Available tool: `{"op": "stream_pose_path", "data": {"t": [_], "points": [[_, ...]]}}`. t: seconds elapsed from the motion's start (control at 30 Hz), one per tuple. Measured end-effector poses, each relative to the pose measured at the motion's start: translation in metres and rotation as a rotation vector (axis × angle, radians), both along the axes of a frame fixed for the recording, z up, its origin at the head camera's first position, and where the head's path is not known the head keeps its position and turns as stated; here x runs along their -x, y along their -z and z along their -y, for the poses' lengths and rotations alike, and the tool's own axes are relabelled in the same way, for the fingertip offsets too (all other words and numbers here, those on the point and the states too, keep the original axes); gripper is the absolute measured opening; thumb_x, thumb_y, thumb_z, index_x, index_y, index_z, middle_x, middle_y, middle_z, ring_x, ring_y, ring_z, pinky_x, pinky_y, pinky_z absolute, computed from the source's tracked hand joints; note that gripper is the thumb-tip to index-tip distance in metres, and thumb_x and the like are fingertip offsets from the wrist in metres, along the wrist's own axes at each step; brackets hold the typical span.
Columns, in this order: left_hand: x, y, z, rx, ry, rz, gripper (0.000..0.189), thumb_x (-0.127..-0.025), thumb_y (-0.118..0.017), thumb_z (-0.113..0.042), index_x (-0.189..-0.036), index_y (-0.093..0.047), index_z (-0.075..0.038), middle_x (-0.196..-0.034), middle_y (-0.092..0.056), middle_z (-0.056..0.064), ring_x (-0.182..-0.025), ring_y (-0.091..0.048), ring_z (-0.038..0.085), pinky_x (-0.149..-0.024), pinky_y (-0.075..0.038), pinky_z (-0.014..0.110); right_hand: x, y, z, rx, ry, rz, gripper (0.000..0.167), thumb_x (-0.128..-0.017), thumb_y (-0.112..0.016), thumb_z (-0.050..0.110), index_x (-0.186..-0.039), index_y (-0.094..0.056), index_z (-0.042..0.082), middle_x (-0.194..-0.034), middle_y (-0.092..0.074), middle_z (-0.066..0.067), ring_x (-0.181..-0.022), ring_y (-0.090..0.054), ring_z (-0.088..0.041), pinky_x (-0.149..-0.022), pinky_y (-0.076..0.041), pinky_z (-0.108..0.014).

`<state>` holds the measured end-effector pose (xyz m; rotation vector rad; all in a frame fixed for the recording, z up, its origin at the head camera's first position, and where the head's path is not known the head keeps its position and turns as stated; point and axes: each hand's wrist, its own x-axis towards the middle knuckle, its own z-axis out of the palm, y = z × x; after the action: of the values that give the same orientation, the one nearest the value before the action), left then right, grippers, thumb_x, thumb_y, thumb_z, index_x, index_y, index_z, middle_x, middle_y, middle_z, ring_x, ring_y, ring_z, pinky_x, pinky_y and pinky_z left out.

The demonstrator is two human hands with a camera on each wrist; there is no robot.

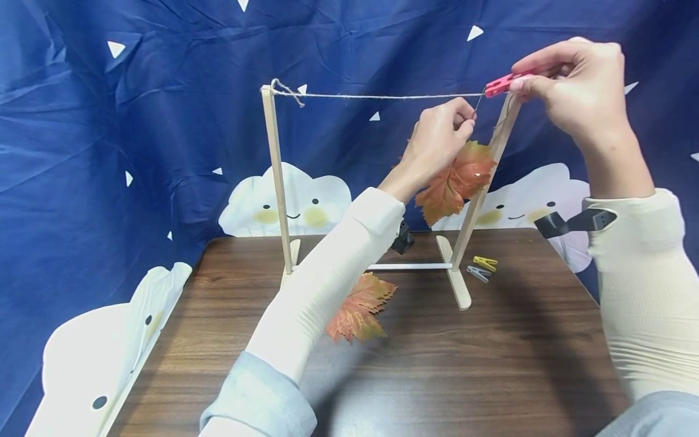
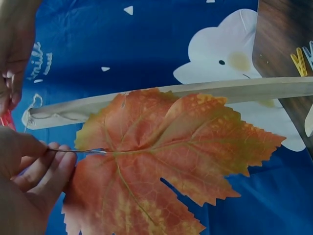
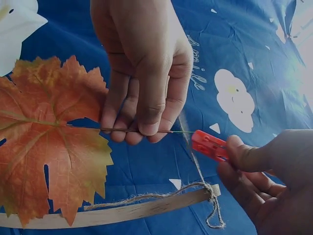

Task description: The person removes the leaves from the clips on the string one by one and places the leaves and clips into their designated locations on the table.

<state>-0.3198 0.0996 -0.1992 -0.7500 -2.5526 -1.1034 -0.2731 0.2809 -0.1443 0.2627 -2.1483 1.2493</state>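
Observation:
An orange artificial maple leaf (image 2: 161, 152) hangs by its thin stem from my left hand (image 1: 439, 130), whose thumb and fingers pinch the stem just below the string (image 1: 371, 96). My right hand (image 1: 584, 91) pinches a red clothespin (image 1: 499, 85) near the string's right end. In the right wrist view the clothespin (image 3: 210, 145) has its tip at the end of the stem. Whether it bites on the string as well I cannot tell. The string runs between two wooden posts (image 1: 277, 176) of a stand.
A second orange leaf (image 1: 363, 306) lies on the brown table (image 1: 491, 376), partly behind my left sleeve. Yellow (image 1: 485, 263) and grey (image 1: 479, 274) clothespins lie by the stand's right foot (image 1: 454, 273). A white rod (image 1: 409, 266) joins the posts low down. Behind hangs a blue cloth (image 1: 164, 121).

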Motion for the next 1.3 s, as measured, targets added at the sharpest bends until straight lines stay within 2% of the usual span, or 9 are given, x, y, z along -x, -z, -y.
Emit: {"op": "stream_pose_path", "data": {"t": [0.2,0.27,0.33,0.47,0.6,0.77,1.0,1.13,1.3], "points": [[-0.001,0.002,0.005,-0.020,-0.002,0.003,0.019,-0.109,-0.060,-0.023,-0.122,-0.073,-0.018,-0.113,-0.076,-0.005,-0.095,-0.066,0.005,-0.083,-0.050,0.012,-0.004,0.000,0.000,0.115,-0.027,-0.074,0.017,-0.090,-0.081,0.003,-0.106,-0.084,0.007,-0.090,-0.072,0.019,-0.071,-0.070,0.007,-0.074,-0.054,-0.005],[-0.001,0.002,0.007,-0.032,0.001,-0.003,0.018,-0.109,-0.060,-0.022,-0.121,-0.073,-0.018,-0.111,-0.077,-0.005,-0.094,-0.066,0.005,-0.083,-0.050,0.012,-0.004,0.000,0.000,0.155,-0.051,-0.078,0.017,-0.089,-0.081,0.001,-0.105,-0.084,0.006,-0.089,-0.073,0.017,-0.070,-0.071,0.005,-0.074,-0.055,-0.007],[-0.001,0.003,0.009,-0.045,0.008,-0.009,0.017,-0.108,-0.060,-0.021,-0.119,-0.073,-0.017,-0.110,-0.077,-0.004,-0.093,-0.066,0.005,-0.082,-0.050,0.012,-0.004,0.001,0.000,0.185,-0.067,-0.065,0.020,-0.089,-0.081,0.000,-0.108,-0.083,0.005,-0.097,-0.071,0.016,-0.072,-0.071,0.003,-0.075,-0.055,-0.007],[0.000,0.004,0.014,-0.066,0.025,-0.018,0.014,-0.106,-0.060,-0.019,-0.114,-0.072,-0.016,-0.106,-0.077,-0.004,-0.093,-0.066,0.005,-0.081,-0.049,0.012,-0.006,0.005,0.001,0.158,-0.025,-0.027,0.029,-0.092,-0.081,0.006,-0.120,-0.079,0.010,-0.113,-0.056,0.012,-0.085,-0.069,0.006,-0.085,-0.054,-0.006],[-0.001,0.005,0.020,-0.094,0.039,-0.027,0.010,-0.105,-0.062,-0.018,-0.109,-0.071,-0.014,-0.103,-0.076,-0.002,-0.093,-0.067,0.005,-0.082,-0.050,0.012,-0.006,0.010,0.000,0.107,0.010,-0.006,0.034,-0.092,-0.082,0.012,-0.126,-0.077,0.015,-0.115,-0.052,0.015,-0.095,-0.066,0.006,-0.091,-0.052,-0.006],[-0.003,0.005,0.029,-0.120,0.070,-0.040,0.006,-0.101,-0.064,-0.016,-0.103,-0.068,-0.012,-0.097,-0.075,0.000,-0.090,-0.068,0.006,-0.081,-0.050,0.013,-0.005,0.016,0.001,0.078,-0.002,0.004,0.036,-0.094,-0.080,0.011,-0.129,-0.076,0.016,-0.116,-0.050,0.015,-0.097,-0.066,0.005,-0.089,-0.052,-0.005],[-0.009,0.004,0.041,-0.146,0.123,-0.025,0.004,-0.098,-0.066,-0.014,-0.098,-0.062,-0.012,-0.087,-0.072,-0.001,-0.077,-0.068,0.007,-0.075,-0.052,0.017,-0.005,0.020,0.003,0.056,-0.023,0.017,0.032,-0.098,-0.074,0.007,-0.129,-0.077,0.015,-0.117,-0.047,0.016,-0.095,-0.068,0.007,-0.082,-0.051,-0.003],[-0.013,0.004,0.048,-0.139,0.138,-0.016,0.005,-0.097,-0.066,-0.013,-0.097,-0.062,-0.012,-0.085,-0.073,0.000,-0.072,-0.070,0.007,-0.074,-0.053,0.017,-0.005,0.024,0.005,0.073,-0.084,0.025,0.030,-0.101,-0.069,0.004,-0.129,-0.073,0.013,-0.120,-0.046,0.014,-0.093,-0.070,0.005,-0.082,-0.052,-0.004],[-0.020,0.004,0.059,-0.132,0.168,0.013,0.005,-0.099,-0.065,-0.013,-0.103,-0.064,-0.009,-0.089,-0.071,0.001,-0.078,-0.070,0.010,-0.077,-0.055,0.019,-0.004,0.031,0.006,0.086,-0.152,0.007,0.030,-0.102,-0.065,0.000,-0.129,-0.068,0.011,-0.123,-0.046,0.010,-0.092,-0.071,0.001,-0.081,-0.055,-0.007]]}}
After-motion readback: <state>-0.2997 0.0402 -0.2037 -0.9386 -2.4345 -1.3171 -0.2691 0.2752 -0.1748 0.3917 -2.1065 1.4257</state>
